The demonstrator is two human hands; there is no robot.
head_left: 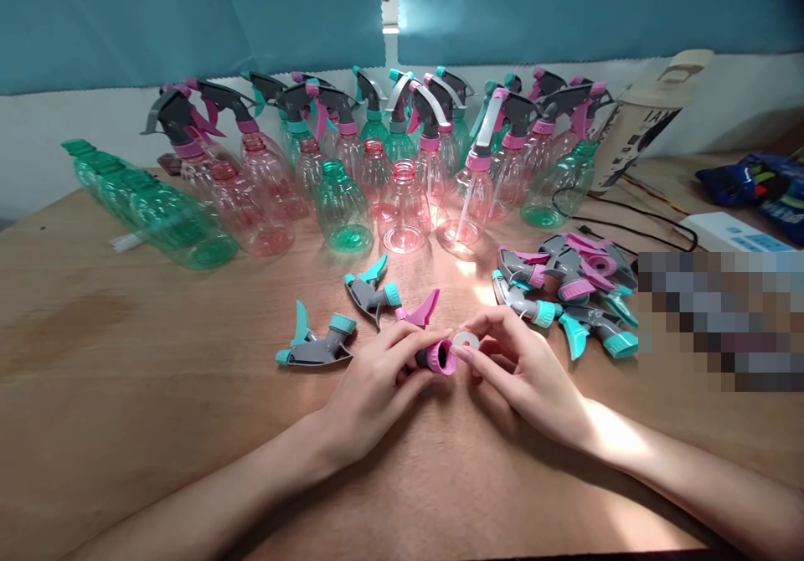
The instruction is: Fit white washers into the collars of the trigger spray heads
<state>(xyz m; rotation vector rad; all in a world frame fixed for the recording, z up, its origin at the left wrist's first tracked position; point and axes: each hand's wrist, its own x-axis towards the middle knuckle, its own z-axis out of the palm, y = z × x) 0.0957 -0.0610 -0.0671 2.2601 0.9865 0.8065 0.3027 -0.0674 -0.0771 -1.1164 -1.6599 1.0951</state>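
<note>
My left hand [383,385] is closed round a grey and pink trigger spray head [443,358], its pink collar facing right. Between thumb and fingers, my right hand [524,368] pinches a small white washer [466,342] with a hole in its middle. The washer is right beside the collar's opening; whether they touch I cannot tell. Just beyond and left of my left hand lie two loose grey and teal spray heads, one nearer [317,345] and one farther [372,293].
A pile of loose spray heads [565,280] lies to the right. Rows of pink bottles [405,218] and green bottles [343,213], many with spray heads on, stand at the back. Farther right are a cream tumbler [646,121], a black cable [659,230] and a blue packet [763,193].
</note>
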